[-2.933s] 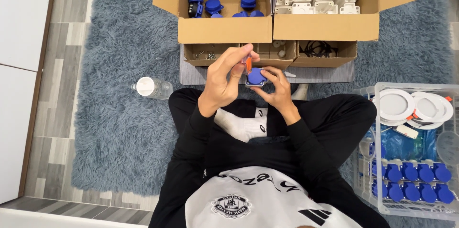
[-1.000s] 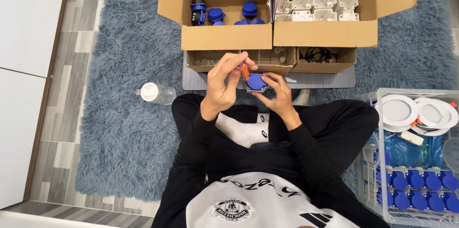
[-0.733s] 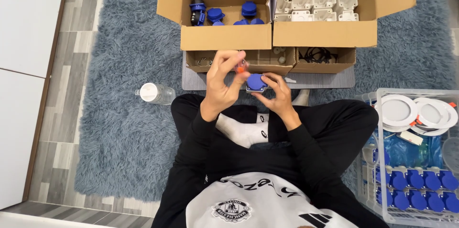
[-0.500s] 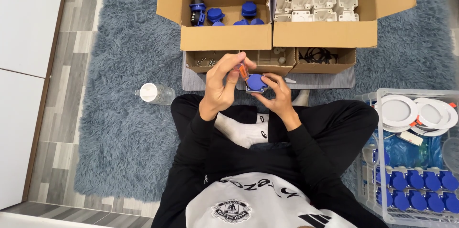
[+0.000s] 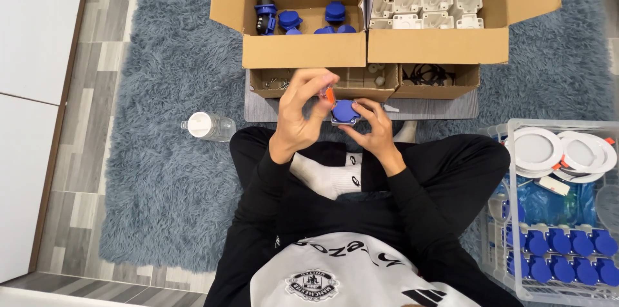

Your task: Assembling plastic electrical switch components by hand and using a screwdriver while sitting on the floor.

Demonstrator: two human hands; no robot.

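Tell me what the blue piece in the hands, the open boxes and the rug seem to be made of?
The blue piece looks like smooth moulded plastic: even colour, slight sheen. The open boxes are plain brown cardboard, matte, with folded flaps and raw edges. The rug appears to be a shaggy grey-blue pile, probably synthetic fibre, though that is uncertain.

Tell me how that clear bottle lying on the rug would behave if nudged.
The bottle lies on its side, so its round body would probably roll, though the shaggy rug likely slows it. It looks like thin clear plastic, so probably light and slightly squashy.
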